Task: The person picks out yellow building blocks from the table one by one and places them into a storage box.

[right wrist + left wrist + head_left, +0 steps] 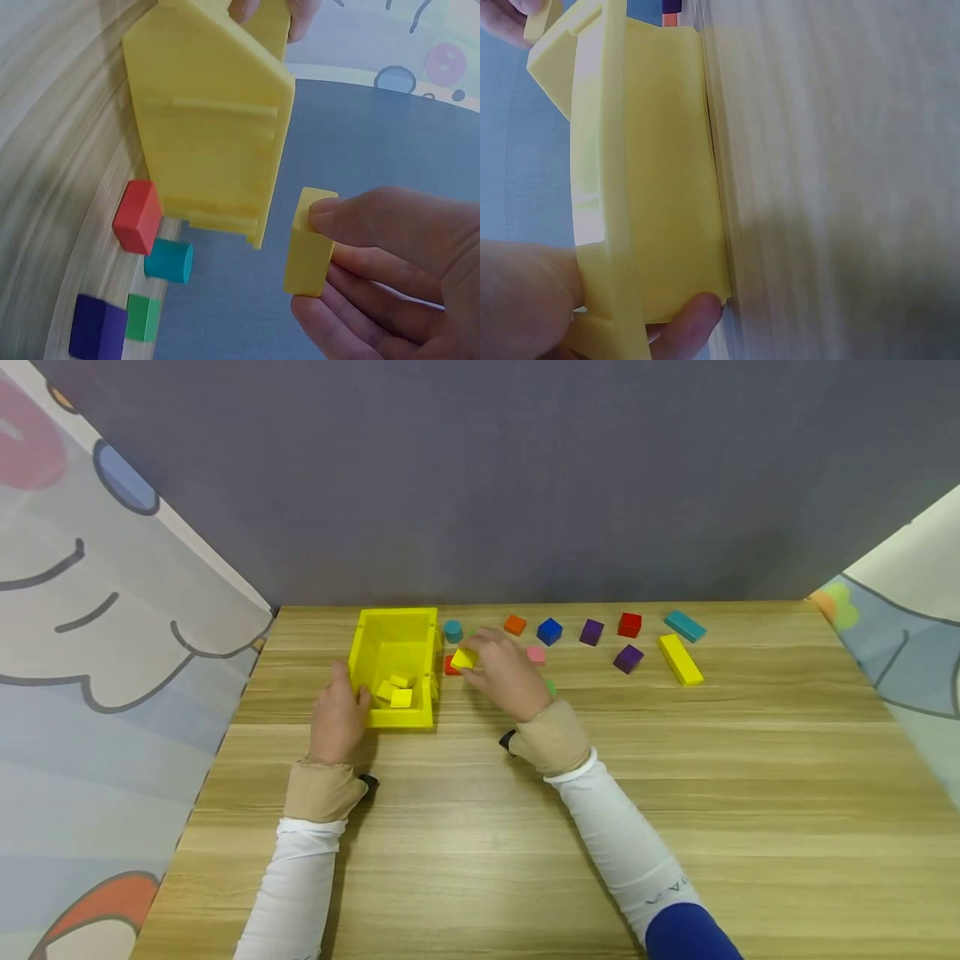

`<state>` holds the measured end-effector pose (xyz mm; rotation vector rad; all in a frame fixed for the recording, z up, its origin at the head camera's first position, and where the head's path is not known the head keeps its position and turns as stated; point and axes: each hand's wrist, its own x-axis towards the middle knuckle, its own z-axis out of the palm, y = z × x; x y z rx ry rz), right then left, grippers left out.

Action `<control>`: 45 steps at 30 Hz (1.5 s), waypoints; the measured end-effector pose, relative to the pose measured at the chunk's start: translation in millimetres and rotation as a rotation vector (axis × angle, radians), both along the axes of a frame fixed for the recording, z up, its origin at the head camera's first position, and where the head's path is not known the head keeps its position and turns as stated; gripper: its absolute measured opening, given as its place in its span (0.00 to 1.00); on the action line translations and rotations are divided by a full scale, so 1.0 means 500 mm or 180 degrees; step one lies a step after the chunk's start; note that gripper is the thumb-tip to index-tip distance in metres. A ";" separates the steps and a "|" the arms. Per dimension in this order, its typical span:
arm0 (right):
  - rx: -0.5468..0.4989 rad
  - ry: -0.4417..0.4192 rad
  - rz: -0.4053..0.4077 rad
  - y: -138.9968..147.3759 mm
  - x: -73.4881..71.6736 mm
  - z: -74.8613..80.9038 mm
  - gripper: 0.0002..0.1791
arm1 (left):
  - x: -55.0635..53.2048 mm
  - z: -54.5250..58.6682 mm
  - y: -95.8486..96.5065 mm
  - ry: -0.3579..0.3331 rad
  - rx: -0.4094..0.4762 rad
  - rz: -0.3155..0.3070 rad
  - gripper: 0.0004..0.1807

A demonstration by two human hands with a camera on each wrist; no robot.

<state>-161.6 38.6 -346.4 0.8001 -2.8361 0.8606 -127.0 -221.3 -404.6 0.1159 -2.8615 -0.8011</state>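
A yellow plastic bin (437, 693) stands on the wooden table, with several yellow blocks (401, 697) lying in its near end. My left hand (337, 714) grips the bin's left side near the front corner; in the left wrist view the thumb (690, 330) lies against the outer wall. Just right of the bin, above the table, my right hand (510, 672) pinches a yellow block (309, 247) between thumb and fingertips. Below that block lies a red block (137, 216), beside a teal cylinder (169, 260). Green and purple blocks (97, 328) are close by.
Right of the hands lie an orange block (515, 624), a blue cube (550, 631), a pink block (536, 655), purple blocks (628, 658), a red cube (630, 624), a teal bar (686, 626) and a long yellow bar (681, 659). A grey partition (570, 485) rises behind the table.
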 end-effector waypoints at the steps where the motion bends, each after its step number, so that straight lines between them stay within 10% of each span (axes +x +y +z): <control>1: 0.0004 -0.0001 0.0003 -0.004 0.000 0.000 0.20 | 0.000 0.000 0.000 0.0005 -0.0003 0.0002 0.15; 45: 0.0671 0.0334 0.0792 -0.205 -0.023 -0.041 0.07 | -0.002 -0.008 0.003 0.0292 -0.0096 -0.0005 0.13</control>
